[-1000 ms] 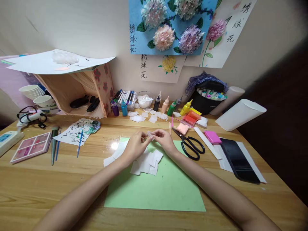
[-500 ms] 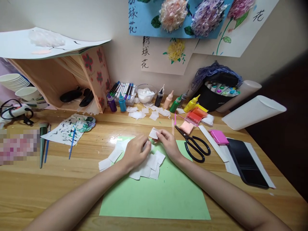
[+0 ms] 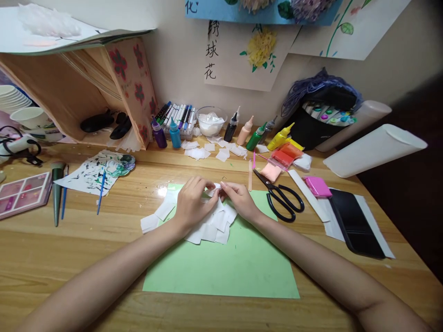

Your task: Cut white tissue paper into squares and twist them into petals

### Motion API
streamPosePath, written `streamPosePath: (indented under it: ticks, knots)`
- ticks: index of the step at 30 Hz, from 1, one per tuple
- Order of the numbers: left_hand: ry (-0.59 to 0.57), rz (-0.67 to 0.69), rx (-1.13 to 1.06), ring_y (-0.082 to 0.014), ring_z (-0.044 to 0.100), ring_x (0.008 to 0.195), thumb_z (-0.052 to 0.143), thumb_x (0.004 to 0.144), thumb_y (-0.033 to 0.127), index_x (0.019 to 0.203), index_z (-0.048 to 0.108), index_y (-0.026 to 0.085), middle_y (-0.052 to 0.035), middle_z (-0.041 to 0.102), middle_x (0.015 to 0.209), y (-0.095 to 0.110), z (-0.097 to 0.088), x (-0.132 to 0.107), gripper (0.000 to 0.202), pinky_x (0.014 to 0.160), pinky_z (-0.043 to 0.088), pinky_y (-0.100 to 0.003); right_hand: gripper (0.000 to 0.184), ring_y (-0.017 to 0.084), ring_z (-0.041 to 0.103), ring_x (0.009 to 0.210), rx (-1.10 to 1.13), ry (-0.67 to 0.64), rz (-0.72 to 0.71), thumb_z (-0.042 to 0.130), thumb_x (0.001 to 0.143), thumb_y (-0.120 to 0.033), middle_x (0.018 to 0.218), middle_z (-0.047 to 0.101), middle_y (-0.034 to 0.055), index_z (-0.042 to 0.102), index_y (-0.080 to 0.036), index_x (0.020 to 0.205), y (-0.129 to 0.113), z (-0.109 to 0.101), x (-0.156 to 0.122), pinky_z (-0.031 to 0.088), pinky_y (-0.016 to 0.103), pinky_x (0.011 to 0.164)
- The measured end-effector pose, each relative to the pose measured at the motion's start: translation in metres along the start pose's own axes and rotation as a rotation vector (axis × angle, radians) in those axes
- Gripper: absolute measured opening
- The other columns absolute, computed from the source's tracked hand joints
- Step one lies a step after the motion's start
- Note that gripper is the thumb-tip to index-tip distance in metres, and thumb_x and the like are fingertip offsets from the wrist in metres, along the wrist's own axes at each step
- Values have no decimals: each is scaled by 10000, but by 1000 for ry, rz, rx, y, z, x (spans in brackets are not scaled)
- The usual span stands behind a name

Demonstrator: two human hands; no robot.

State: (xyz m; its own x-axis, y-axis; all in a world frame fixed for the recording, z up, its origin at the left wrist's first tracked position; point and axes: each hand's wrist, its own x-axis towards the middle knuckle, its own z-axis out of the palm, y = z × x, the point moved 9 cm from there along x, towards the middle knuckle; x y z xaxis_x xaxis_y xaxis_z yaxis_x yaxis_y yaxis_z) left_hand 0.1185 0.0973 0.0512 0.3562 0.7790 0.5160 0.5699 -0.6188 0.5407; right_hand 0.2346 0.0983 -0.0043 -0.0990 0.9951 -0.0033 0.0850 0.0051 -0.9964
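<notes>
At the centre of the table (image 3: 41, 258), over the far part of a light green sheet (image 3: 221, 272): one small white paper piece (image 3: 217, 186), between two bare hands. Right hand (image 3: 241, 199): reaching in from the right, thumb and finger brought together, narrow grip holding the small white paper piece. Left hand (image 3: 194, 203): reaching in from the left, fingers curled about the same spot; whether its grip pinches the piece cannot be told. Beneath and near them: overlapping white paper squares (image 3: 207, 233), spread on the green sheet, the leftmost lying partly off it. Right: black-handled scissors (image 3: 285, 201), one loop overlapping the sheet's edge; farther right, a black flat slab (image 3: 358, 223) lying on white paper, with a pink packet (image 3: 317, 186) at its far end. Far side, left to right: markers (image 3: 178, 115), a clear bowl (image 3: 211, 133) with white contents, small nozzle bottles in several colours; white paper scraps (image 3: 197, 152) strewn before the bowl. Left: paint-marked paper (image 3: 85, 179), a blue paintbrush (image 3: 101, 191) across its right part.
</notes>
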Motion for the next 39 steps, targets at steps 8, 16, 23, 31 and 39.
streamPosePath:
  ticks: [8, 16, 23, 31, 39]
  knots:
    - [33, -50, -53, -138, 507, 661, 611, 755, 202, 668, 537, 180, -6, 563, 676, -5, -2, 2, 117, 614, 389, -269, 314, 118, 456, 599, -51, -48, -23, 494, 854, -402, 609, 498, -7, 590, -154, 688, -4, 5, -2, 345, 244, 574]
    - [33, -139, -193, -120, 476, 628, 627, 744, 199, 620, 539, 174, 7, 534, 645, -15, -2, 1, 154, 587, 373, -253, 183, 114, 465, 609, 11, -77, -27, 559, 759, -292, 626, 541, -9, 585, -151, 645, -7, 9, -1, 355, 239, 581]
    - [-39, -261, -305, -108, 455, 588, 624, 755, 252, 623, 574, 170, 5, 540, 635, -27, 8, 2, 163, 555, 366, -250, 210, 123, 486, 596, -3, -65, -12, 553, 761, -318, 614, 561, -1, 604, -161, 631, -7, 6, -1, 365, 248, 572]
    - [-65, -226, -250, -111, 495, 630, 646, 738, 251, 722, 609, 168, -5, 591, 712, -22, 9, 2, 91, 591, 395, -248, 268, 113, 477, 578, -18, -9, 3, 509, 815, -312, 583, 518, -3, 556, -162, 597, -3, -1, 0, 355, 252, 580]
    - [-39, -188, -191, -102, 455, 581, 646, 713, 220, 631, 583, 171, 13, 549, 641, -19, 6, 2, 115, 550, 359, -242, 194, 111, 471, 579, -6, -33, 8, 553, 760, -292, 595, 538, -10, 613, -152, 640, -6, 4, -1, 346, 241, 553]
